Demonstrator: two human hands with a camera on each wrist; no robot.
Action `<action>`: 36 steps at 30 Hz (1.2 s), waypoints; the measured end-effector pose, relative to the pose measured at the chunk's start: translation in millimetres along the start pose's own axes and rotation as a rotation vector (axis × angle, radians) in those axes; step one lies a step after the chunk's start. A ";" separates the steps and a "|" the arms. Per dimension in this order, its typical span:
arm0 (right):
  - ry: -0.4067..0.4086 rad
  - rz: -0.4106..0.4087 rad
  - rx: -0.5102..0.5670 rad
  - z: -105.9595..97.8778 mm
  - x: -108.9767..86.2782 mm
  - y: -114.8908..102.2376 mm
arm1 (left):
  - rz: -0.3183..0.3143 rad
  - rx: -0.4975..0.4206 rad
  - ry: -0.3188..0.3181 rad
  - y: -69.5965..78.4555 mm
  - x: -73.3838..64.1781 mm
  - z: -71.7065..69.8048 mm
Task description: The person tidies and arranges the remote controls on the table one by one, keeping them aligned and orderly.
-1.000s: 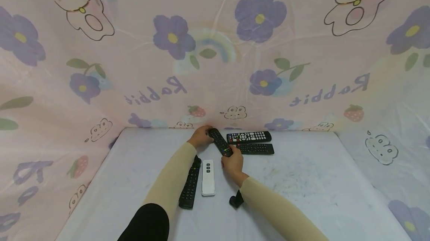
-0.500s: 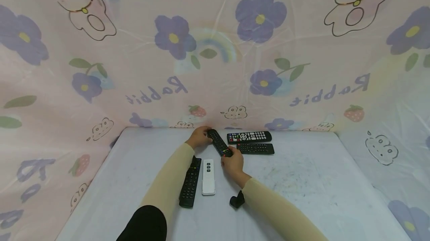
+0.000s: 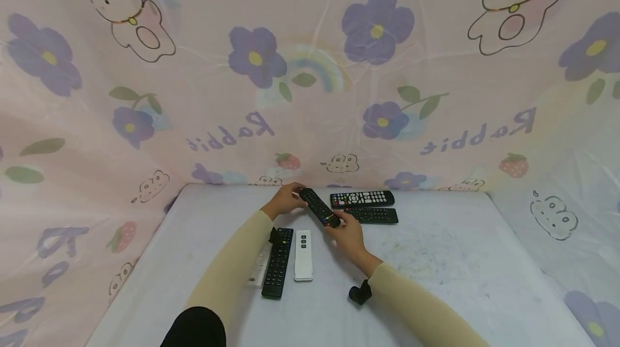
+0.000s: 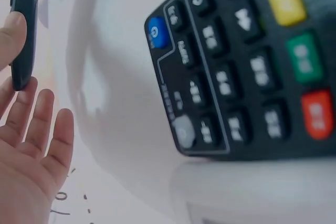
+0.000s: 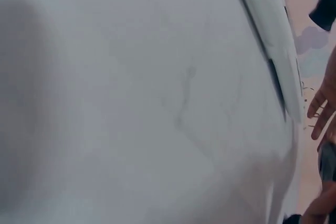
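Note:
Both hands hold a black remote control (image 3: 319,208) at a slant, near the back of the white table. My left hand (image 3: 284,200) pinches its far end; in the left wrist view the thumb lies on the remote and the other fingers stretch out below. The near end is gripped by my right hand (image 3: 350,234), thumb on the near side. Just right of the held remote lie two more black remotes, one with white buttons (image 3: 362,198) and a darker one (image 3: 372,215) in front of it, whose left end is partly hidden by the right hand.
A long black remote (image 3: 277,263) and a white remote (image 3: 303,255) lie side by side in front. Another white item (image 3: 260,267) is partly covered by the left forearm. A patterned curtain (image 3: 300,121) rises behind the table (image 3: 436,293).
The right hand and forearm have shifted a little right, with the held remote's near end. The left forearm has moved left, uncovering the white item beside the long black remote.

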State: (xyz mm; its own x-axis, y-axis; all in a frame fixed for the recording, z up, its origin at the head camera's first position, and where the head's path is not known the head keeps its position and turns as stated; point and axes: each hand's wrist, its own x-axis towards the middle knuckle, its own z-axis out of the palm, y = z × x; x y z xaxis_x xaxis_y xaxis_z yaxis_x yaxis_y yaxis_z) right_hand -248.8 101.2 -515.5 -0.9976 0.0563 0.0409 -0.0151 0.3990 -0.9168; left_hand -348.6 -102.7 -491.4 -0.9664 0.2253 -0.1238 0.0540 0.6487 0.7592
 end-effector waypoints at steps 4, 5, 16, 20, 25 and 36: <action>-0.031 -0.030 0.054 -10.8 -2.2 2.0 | 0.054 0.011 -0.015 3.0 -7.6 -4.1; -0.034 -0.039 0.062 -13.5 -2.9 2.0 | 0.067 0.014 -0.019 3.2 -8.9 -5.0; -0.010 -0.038 0.089 -32.6 -13.9 -1.6 | 0.105 -0.030 -0.011 8.1 -27.5 -12.6; -0.009 -0.003 0.136 -38.0 -14.2 -2.9 | 0.076 -0.041 0.006 11.3 -35.7 -10.5; -0.026 -0.002 0.169 -43.0 -9.6 -1.6 | 0.077 -0.047 0.026 14.7 -46.3 -12.1; -0.061 -0.054 0.079 -57.5 -4.3 5.9 | 0.097 0.030 0.009 12.9 -73.2 -8.7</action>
State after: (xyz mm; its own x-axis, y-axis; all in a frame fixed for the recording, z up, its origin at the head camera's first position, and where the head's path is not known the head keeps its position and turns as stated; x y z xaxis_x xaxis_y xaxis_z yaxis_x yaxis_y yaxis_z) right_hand -240.6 155.9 -498.3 -0.9974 -0.0196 0.0688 -0.0714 0.3263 -0.9426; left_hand -279.4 -117.1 -466.9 -0.9585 0.2817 -0.0445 0.1551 0.6459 0.7475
